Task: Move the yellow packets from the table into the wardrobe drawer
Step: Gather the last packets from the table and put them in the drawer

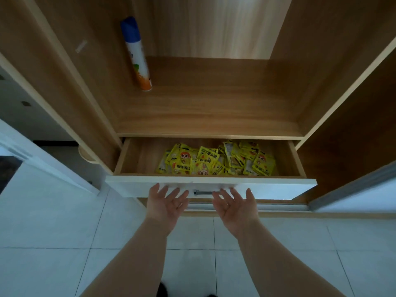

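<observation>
Several yellow packets (216, 160) lie heaped in the middle and right of the pulled-out wooden wardrobe drawer (278, 187), which has a white front and a small metal handle (202, 192). My left hand (166, 203) is open, palm up, its fingertips at the lower edge of the drawer front, left of the handle. My right hand (235, 205) is open the same way just right of the handle. Neither hand holds anything.
Above the drawer is a wooden shelf (214, 108) with a tall spray can (137, 54) standing at its left. Wardrobe side panels rise on both sides. A sliding door edge (353, 189) stands at the right. White floor tiles (53, 243) spread below.
</observation>
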